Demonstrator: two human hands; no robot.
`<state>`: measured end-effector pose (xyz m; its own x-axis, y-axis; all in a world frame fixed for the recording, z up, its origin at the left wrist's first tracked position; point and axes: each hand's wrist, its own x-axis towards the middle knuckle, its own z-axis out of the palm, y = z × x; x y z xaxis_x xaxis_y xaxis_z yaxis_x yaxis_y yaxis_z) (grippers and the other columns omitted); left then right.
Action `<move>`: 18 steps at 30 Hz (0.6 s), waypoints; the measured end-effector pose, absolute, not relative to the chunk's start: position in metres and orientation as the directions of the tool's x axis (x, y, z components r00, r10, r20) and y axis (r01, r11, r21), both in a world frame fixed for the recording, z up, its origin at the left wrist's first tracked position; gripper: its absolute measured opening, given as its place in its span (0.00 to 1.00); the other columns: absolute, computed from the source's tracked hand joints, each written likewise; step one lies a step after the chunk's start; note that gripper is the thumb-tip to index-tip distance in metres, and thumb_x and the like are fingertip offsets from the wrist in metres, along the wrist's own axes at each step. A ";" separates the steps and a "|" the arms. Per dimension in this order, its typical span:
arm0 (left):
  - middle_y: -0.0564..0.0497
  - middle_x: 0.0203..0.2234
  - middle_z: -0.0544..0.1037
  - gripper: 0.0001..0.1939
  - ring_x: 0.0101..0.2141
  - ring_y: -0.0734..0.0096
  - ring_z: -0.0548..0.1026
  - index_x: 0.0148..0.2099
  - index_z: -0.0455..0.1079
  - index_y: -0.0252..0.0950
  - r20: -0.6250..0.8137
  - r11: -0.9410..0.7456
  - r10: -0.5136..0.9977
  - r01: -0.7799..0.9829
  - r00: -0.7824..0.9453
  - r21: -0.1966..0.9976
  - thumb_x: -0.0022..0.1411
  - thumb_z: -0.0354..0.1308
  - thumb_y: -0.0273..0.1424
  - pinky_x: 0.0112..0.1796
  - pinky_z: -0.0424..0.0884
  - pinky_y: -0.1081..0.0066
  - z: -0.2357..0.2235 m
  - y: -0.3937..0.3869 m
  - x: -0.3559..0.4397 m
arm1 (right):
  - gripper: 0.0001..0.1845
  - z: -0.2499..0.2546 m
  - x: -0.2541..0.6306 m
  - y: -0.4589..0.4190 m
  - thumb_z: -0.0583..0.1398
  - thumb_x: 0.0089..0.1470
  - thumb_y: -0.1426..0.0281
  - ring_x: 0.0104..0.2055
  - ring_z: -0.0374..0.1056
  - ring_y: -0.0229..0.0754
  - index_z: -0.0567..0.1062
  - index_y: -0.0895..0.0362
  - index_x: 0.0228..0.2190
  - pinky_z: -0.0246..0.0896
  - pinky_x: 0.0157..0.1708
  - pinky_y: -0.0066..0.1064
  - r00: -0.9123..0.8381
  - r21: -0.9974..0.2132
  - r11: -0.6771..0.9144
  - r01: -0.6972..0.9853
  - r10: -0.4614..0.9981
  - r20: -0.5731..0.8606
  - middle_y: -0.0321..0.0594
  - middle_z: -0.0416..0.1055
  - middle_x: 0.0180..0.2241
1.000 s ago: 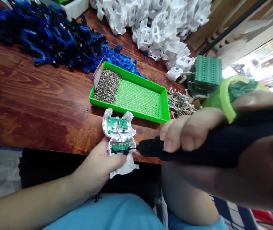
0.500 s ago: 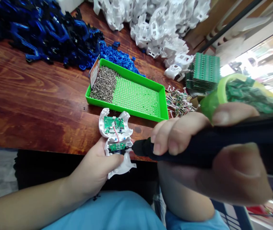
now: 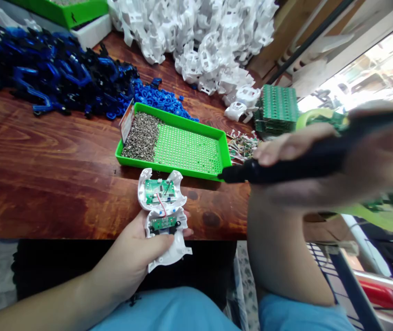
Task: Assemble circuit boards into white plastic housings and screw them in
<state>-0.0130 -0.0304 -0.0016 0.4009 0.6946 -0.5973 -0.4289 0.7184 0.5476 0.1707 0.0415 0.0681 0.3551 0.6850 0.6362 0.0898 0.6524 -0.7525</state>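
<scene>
My left hand [image 3: 132,246] grips an open white plastic housing [image 3: 176,252] at the table's front edge, thumb over its lower half. A green circuit board [image 3: 151,189] sits in the upper half. A smaller green board [image 3: 164,223] lies in the lower half, and a red wire [image 3: 162,204] runs between the halves. My right hand [image 3: 296,147], blurred by motion, is wrapped round a black electric screwdriver [image 3: 245,173]. The screwdriver's nose points left, by the right front corner of the green tray [image 3: 169,171], apart from the housing. Small metal screws [image 3: 141,138] fill the tray's left end.
Black and blue plastic parts [image 3: 61,78] and small blue pieces [image 3: 162,99] are piled behind the tray. White shells [image 3: 210,50] are heaped at the back. Stacked green boards [image 3: 277,108], wired connectors [image 3: 241,146] and a yellow-green basket [image 3: 383,220] of boards lie rightward.
The screwdriver has moved away from the housing's lower half, up and right in my right hand. My left hand still holds the housing. The view has shifted, showing another green tray at upper left.
</scene>
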 end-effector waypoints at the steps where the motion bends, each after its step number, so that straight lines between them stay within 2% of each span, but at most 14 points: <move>1: 0.48 0.36 0.83 0.21 0.35 0.65 0.81 0.47 0.71 0.34 -0.606 0.723 0.689 -0.426 0.397 0.543 0.49 0.66 0.23 0.36 0.75 0.73 -0.001 -0.030 -0.013 | 0.06 0.063 0.177 0.057 0.55 0.57 0.63 0.13 0.57 0.34 0.63 0.50 0.34 0.54 0.12 0.27 0.421 -0.677 0.728 0.111 0.582 0.696 0.25 0.59 0.16; 3: 0.47 0.37 0.83 0.22 0.34 0.65 0.81 0.48 0.71 0.34 -0.618 0.728 0.683 -0.426 0.390 0.537 0.48 0.67 0.24 0.35 0.75 0.73 -0.001 -0.030 -0.013 | 0.06 0.050 0.188 0.086 0.59 0.54 0.67 0.13 0.57 0.32 0.65 0.51 0.33 0.54 0.12 0.25 0.421 -0.630 0.763 0.146 0.529 0.737 0.24 0.59 0.16; 7: 0.47 0.37 0.83 0.20 0.35 0.64 0.81 0.46 0.71 0.33 -0.640 0.734 0.674 -0.437 0.369 0.520 0.48 0.68 0.24 0.34 0.76 0.73 -0.002 -0.029 -0.011 | 0.09 0.030 0.205 0.119 0.61 0.53 0.63 0.13 0.58 0.31 0.65 0.51 0.33 0.54 0.11 0.23 0.411 -0.645 0.743 0.180 0.539 0.736 0.23 0.61 0.16; 12: 0.47 0.36 0.84 0.19 0.37 0.62 0.82 0.45 0.73 0.34 -0.655 0.735 0.669 -0.444 0.351 0.512 0.48 0.68 0.24 0.33 0.77 0.74 0.000 -0.029 -0.009 | 0.11 0.028 0.207 0.121 0.61 0.52 0.61 0.15 0.64 0.33 0.64 0.51 0.33 0.63 0.14 0.25 0.420 -0.635 0.750 0.186 0.524 0.741 0.23 0.61 0.17; 18: 0.46 0.34 0.84 0.18 0.38 0.60 0.81 0.45 0.73 0.33 -0.660 0.753 0.653 -0.408 0.370 0.516 0.50 0.68 0.25 0.36 0.77 0.73 0.005 -0.027 -0.010 | 0.12 0.027 0.205 0.125 0.61 0.50 0.60 0.19 0.68 0.35 0.64 0.50 0.33 0.63 0.15 0.26 0.443 -0.655 0.730 0.198 0.529 0.724 0.26 0.66 0.22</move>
